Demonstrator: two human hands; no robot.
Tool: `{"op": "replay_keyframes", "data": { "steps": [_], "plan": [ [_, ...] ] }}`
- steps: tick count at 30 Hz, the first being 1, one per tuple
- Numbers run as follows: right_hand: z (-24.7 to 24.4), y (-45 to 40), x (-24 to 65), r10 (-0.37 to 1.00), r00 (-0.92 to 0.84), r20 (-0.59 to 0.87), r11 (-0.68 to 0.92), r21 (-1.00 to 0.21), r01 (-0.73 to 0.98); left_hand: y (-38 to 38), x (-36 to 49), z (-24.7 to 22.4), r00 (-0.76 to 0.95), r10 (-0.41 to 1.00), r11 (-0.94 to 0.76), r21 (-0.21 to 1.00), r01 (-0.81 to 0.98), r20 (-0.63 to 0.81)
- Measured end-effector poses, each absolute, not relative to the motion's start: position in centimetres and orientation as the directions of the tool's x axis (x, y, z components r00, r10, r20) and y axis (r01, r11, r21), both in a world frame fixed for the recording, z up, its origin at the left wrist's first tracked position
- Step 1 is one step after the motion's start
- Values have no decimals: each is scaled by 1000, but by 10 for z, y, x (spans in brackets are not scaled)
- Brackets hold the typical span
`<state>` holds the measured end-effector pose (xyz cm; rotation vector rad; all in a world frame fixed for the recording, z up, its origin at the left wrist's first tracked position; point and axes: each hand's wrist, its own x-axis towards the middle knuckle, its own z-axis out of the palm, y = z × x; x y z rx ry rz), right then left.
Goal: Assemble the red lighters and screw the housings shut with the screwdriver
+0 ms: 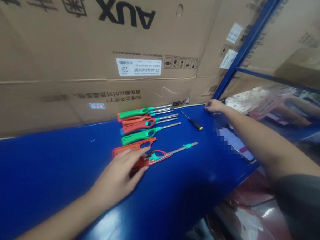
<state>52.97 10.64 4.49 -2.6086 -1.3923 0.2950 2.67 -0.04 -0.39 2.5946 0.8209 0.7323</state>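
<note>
My left hand (125,168) is closed around the handle end of an opened red gas lighter (164,155), its teal trigger and inside parts bare and its metal tube pointing right. A loose red handle shell (134,146) lies just beyond, close to my fingers. Farther back, several green and red lighters are lined up with their tubes to the right, a green lighter (136,136) nearest. My right hand (214,106) reaches to the back edge, fingers bent together and pointing down; what they hold, if anything, is hidden. A black screwdriver (195,123) with a yellow end lies left of it.
The blue tabletop (57,168) backs onto large cardboard boxes (92,59). A blue metal post (242,51) rises by my right hand. Below my right forearm lies a phone (238,144). Spotted white cloth (245,101) and plastic-wrapped items sit at the right.
</note>
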Motion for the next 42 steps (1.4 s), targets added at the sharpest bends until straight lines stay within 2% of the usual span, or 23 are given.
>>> {"op": "replay_keyframes", "data": {
  "steps": [5,10,13,17,19,20,22,23,25,28,31,34,36,39,42],
  "plan": [
    [52,97,528,828,489,-275,-548,-214,809,-1,28,-2,701,599,-787,445,427,386],
    [61,86,514,880,388,-274,-445,-193,874,-1,29,0,706,585,-800,427,421,400],
    [67,77,495,941,304,-150,-331,-211,920,-1,29,0,710,580,-802,431,413,400],
    [79,61,447,972,170,163,-126,-251,960,-2,28,2,709,582,-798,448,403,398],
    [85,48,412,962,64,265,11,-274,962,-3,30,4,683,613,-770,493,405,396],
    [87,39,392,952,-29,306,122,-289,950,-4,32,7,660,641,-743,530,408,391],
    [88,19,352,849,-313,426,474,-350,808,-8,38,13,597,712,-660,640,393,369],
    [87,8,333,802,-392,450,573,-392,720,-10,41,17,563,750,-600,713,362,346],
    [84,-13,299,761,-515,394,648,-486,586,-16,48,26,516,813,-440,865,242,269],
    [76,-36,267,742,-559,371,653,-586,479,-25,55,39,548,831,-182,978,98,100],
    [68,-47,252,776,-535,334,586,-694,418,-32,54,47,579,815,-40,994,101,-26],
    [62,-51,247,847,-456,272,453,-819,353,-36,50,51,575,811,65,992,104,-113],
    [58,-52,244,882,-413,228,361,-890,279,-36,48,52,574,808,85,990,108,-132],
    [51,-50,243,890,-429,155,246,-955,165,-35,44,51,564,819,25,988,151,-107],
    [43,-44,246,906,-391,161,234,-961,146,-31,36,46,507,860,-69,972,227,-57]
  ]
}}
